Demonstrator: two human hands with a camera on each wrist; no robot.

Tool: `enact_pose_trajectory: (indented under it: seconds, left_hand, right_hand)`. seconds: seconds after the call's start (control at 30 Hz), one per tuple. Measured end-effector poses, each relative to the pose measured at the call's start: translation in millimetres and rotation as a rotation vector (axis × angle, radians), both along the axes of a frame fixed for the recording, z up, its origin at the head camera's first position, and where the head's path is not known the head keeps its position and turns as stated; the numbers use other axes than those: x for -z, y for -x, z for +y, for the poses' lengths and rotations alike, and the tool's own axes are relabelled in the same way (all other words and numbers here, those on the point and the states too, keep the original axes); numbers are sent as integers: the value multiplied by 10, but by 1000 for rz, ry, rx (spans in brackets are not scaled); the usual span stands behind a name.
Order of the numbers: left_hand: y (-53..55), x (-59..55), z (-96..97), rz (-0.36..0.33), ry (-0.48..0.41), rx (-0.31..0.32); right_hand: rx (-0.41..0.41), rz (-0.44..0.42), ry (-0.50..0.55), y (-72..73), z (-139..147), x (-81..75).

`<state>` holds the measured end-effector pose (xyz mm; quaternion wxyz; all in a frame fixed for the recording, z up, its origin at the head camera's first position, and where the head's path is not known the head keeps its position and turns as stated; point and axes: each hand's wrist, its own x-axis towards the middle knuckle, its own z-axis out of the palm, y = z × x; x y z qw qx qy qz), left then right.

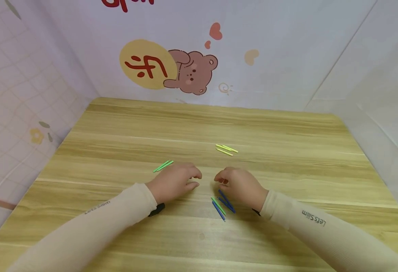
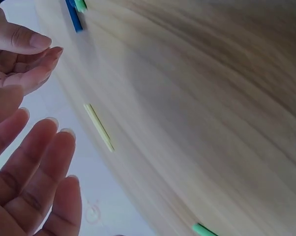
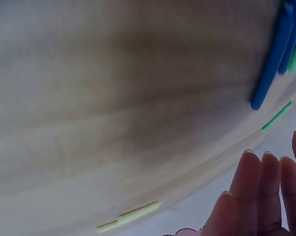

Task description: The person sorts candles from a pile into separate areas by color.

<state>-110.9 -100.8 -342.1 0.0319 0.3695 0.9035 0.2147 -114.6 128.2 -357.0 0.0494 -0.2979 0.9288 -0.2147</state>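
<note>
My left hand (image 1: 175, 181) hovers over the table's middle, fingers loosely bent, holding nothing. Just behind its knuckles lie thin green sticks (image 1: 161, 167). Facing it across a small gap, my right hand (image 1: 242, 186) is also empty, its fingers relaxed and slightly curved. Beside and partly below that hand are two crossed blue sticks (image 1: 231, 207). A lone green stick (image 1: 218, 206) lies close along another blue stick (image 1: 218, 210) to their left. Farther back rest several yellow sticks (image 1: 224, 152). In the right wrist view, the fingers (image 3: 248, 196) are extended and apart from the sticks.
The wood-grain table (image 1: 270, 139) runs back to a white printed wall covering (image 1: 280, 75) with a cartoon bear (image 1: 195, 73). Similar light coverings rise on both sides. A dark wrist strap piece (image 1: 157, 210) shows below the left wrist.
</note>
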Motion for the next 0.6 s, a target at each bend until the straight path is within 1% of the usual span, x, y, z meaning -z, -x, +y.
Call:
enact_pose_trajectory:
  seconds: [0.1,0.2,0.33,0.47,0.6]
  left_hand:
    - [-10,10,59,3,20,15]
    - [-12,20,121,-34,41,24]
    - [0,57,200,-56,74,50]
    - [15,103,270,-29,86,90]
    - [24,128,350,3,106,145]
  right_hand:
    - [14,-17,-9,-47,34,18]
    - [10,-14,-16,-80,74,42]
    - [-10,-4,-26,-114,122,63]
    - [-25,-3,-43,-143,153,71]
    - [-28,-11,-52,-171,170,73]
